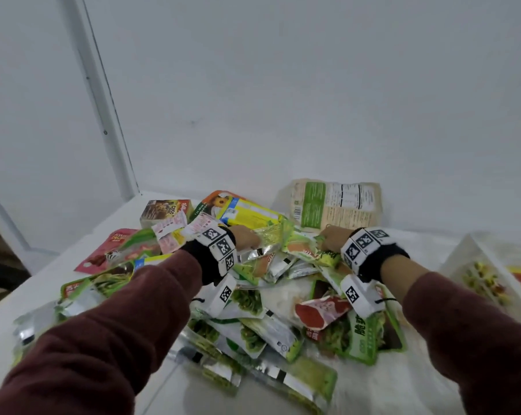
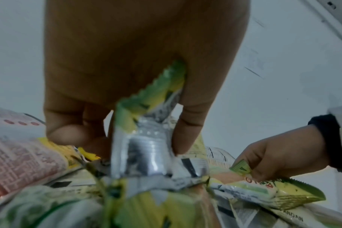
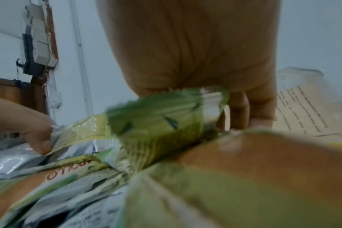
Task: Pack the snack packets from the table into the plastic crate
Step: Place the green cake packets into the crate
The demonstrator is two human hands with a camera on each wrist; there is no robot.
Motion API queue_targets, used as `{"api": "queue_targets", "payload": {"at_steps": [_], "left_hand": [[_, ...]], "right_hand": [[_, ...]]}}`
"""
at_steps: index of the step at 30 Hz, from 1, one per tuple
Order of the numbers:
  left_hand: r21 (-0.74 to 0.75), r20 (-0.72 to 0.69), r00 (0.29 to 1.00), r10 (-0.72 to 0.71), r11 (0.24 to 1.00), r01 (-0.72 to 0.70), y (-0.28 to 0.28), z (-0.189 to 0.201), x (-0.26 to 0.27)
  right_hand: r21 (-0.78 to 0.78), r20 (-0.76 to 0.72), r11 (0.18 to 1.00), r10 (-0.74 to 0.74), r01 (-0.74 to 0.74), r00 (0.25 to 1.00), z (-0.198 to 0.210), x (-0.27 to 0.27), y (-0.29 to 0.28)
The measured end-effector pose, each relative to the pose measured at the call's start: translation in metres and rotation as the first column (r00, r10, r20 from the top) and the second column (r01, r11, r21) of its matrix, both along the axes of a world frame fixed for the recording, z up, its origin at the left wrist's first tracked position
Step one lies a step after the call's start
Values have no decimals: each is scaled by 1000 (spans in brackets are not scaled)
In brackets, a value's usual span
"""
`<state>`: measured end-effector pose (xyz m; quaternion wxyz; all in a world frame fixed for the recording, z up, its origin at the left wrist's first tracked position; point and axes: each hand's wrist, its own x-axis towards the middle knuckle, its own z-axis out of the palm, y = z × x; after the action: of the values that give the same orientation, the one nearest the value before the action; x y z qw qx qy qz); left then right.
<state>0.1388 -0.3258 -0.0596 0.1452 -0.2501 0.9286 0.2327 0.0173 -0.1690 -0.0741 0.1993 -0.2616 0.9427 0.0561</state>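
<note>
a big loose heap of snack packets [image 1: 253, 310], mostly green and silver, covers the middle of the white counter [image 1: 58, 280], and both hands are reaching into its far side. the left hand [image 1: 245, 238] has thumb and fingers curled round a green and silver packet [image 2: 146, 131], gripping it near its serrated end so the packet stands up out of the heap between the fingers. the right hand [image 1: 332, 239] pinches the corner of a yellow-green packet [image 2: 263, 191] with orange lettering that lies on top of the heap just beside the left hand's packet; the right wrist view is blurred, but it shows green wrapping [image 3: 166, 120] bunched under the curled fingers. both wrists wear black bands with white tags printed in black squares, and both arms are in dark red sleeves [image 1: 118, 324]. at the far edge of the heap lie a brown cereal bar box [image 1: 165, 209], a yellow and orange pouch [image 1: 244, 212] with a blue and white label, and some pink packets [image 1: 175, 235]; a red pouch [image 1: 109, 250] sits at the left edge. a beige bag [image 1: 335, 206] with a green panel and a nutrition table lies well back against the white wall. the clear plastic crate [image 1: 475, 259] stands at the right edge of the counter, apart from the heap, with yellow and red packaging visible inside it.
</note>
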Motion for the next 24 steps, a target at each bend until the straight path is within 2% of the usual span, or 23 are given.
{"api": "queue_targets", "payload": {"at_steps": [6, 13, 17, 24], "left_hand": [[-30, 36, 996, -81, 996, 83, -3, 10, 9], [-86, -45, 990, -137, 987, 133, -9, 49, 27], [-93, -190, 967, -168, 984, 153, -4, 80, 35], [-86, -445, 860, -249, 968, 236, 41, 137, 46]], "right_hand": [[-84, -8, 996, -5, 4, 1000, 7, 12, 5], [-181, -76, 982, 32, -46, 997, 41, 38, 9], [-264, -164, 959, 61, -104, 985, 80, 50, 26], [-432, -248, 895, -1, -110, 969, 147, 66, 80]]}}
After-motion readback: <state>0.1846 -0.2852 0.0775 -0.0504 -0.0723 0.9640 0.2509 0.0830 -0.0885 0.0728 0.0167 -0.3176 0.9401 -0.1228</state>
